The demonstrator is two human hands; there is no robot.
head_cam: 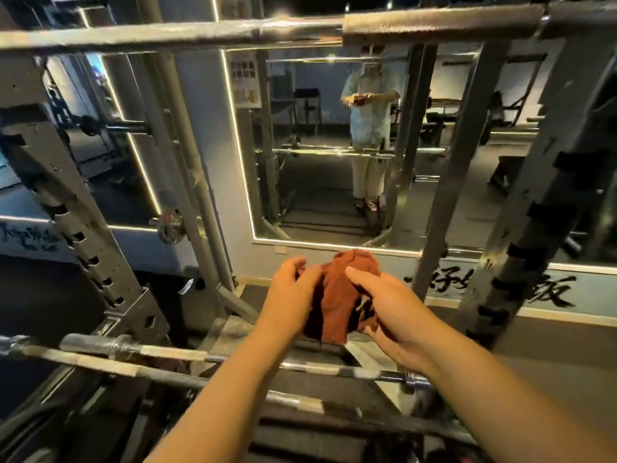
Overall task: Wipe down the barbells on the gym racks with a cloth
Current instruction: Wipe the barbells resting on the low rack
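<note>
A rust-red cloth point(337, 295) is bunched between both hands in front of me, in mid air. My left hand point(290, 295) grips its left side with curled fingers. My right hand point(384, 309) holds its right side, thumb on top. One barbell point(167, 36) lies across the rack high up, near eye level, above the hands. A second barbell point(187, 354) lies low across the rack, under my forearms. Neither hand touches a bar.
Rack uprights with notched holes stand at left point(76, 225) and right point(521, 248). A lit-edged wall mirror point(334, 162) ahead reflects a person holding the cloth. A lower bar point(140, 372) runs beside the low barbell.
</note>
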